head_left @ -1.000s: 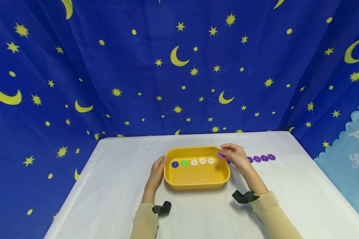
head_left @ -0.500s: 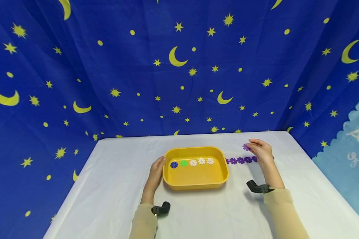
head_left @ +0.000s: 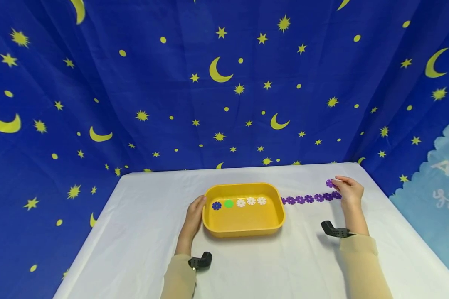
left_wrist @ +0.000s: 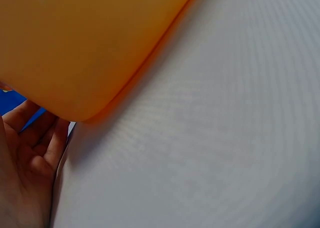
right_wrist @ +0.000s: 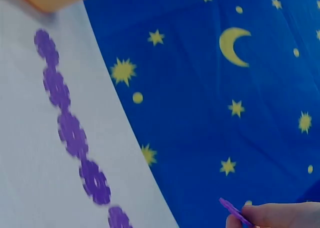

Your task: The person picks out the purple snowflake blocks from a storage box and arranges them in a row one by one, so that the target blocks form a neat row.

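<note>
My right hand (head_left: 351, 192) pinches a purple plastic snowflake disc (head_left: 330, 183) between thumb and fingers, above the right end of a purple disc row. The held disc (right_wrist: 234, 211) shows edge-on at the fingertips in the right wrist view. The row of purple notched discs (head_left: 309, 199) lies on the white cloth, running right from the tub. My left hand (head_left: 193, 218) holds the left end of a yellow tub (head_left: 243, 231), fingers at its rim. In the left wrist view, the fingers (left_wrist: 37, 133) reach behind the tub's orange-looking wall (left_wrist: 75, 48).
Inside the tub lie a blue disc (head_left: 216, 206), a green disc (head_left: 228, 204) and three white discs (head_left: 251, 201) in a line. A blue curtain (head_left: 179, 95) with yellow stars and moons hangs behind the white-covered table (head_left: 142, 232). Each wrist wears a black camera mount (head_left: 334, 229).
My right hand has carried the purple disc from the tub's right rim rightward, over the row to its far end. The left hand has stayed at the tub.
</note>
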